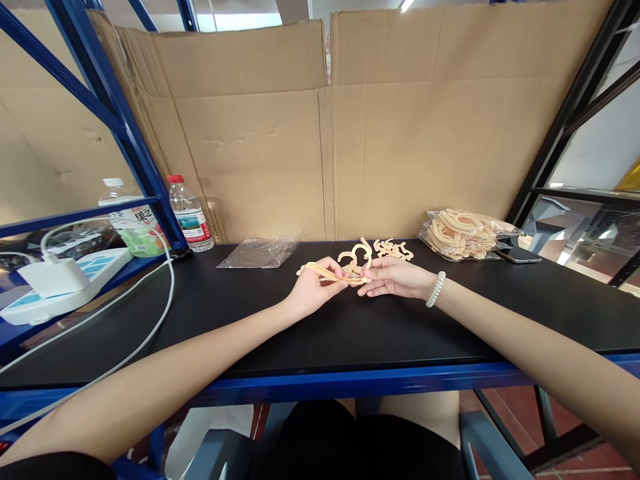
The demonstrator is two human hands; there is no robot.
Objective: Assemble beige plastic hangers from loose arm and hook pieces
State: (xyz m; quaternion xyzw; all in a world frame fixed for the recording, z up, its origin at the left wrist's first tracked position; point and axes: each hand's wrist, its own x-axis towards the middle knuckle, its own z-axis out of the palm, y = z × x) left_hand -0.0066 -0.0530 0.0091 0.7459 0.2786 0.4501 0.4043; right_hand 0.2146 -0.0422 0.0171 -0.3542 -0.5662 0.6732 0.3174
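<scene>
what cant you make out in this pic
All in the head view:
Pale strip: part hidden by the left hand.
Pale curved pieces: partly hidden by the right hand.
White-capped bottle: partly covered by the blue bar.
Red-capped bottle: fine print too small.
White cable: cut off by the left edge.

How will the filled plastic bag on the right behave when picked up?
The bag would probably sag and shift, since its thin, wrinkled wrapping surrounds piled curved pieces. Its shiny surface may feel slippery. Its low, spread-out shape makes rolling unlikely.
</scene>
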